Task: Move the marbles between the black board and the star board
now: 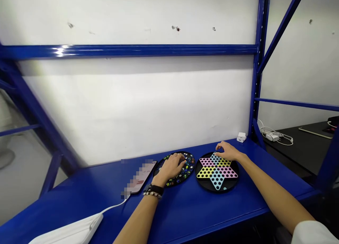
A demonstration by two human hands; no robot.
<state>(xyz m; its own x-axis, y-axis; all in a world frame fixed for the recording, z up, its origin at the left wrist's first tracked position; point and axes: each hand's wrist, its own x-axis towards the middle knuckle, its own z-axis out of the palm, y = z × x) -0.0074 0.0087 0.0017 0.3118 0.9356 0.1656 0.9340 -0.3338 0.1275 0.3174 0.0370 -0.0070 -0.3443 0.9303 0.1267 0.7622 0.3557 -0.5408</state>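
A round black tray [190, 158] full of several coloured marbles lies on the blue shelf [185, 208]. My left hand [171, 167] rests on the marbles, fingers curled down among them; what they hold is hidden. Right of it sits a round black Chinese checkers board [216, 174] with a pastel star of holes. My right hand [227, 151] hovers over the board's far edge, fingers bent down towards the holes; whether it holds a marble is hidden.
A phone [140, 177] lies left of the marble tray, with a white cable running to a white object [71, 231] at the front left. A small white plug [241, 137] sits by the wall. Blue rack uprights [258, 78] stand on the right; a dark table [299, 145] lies beyond.
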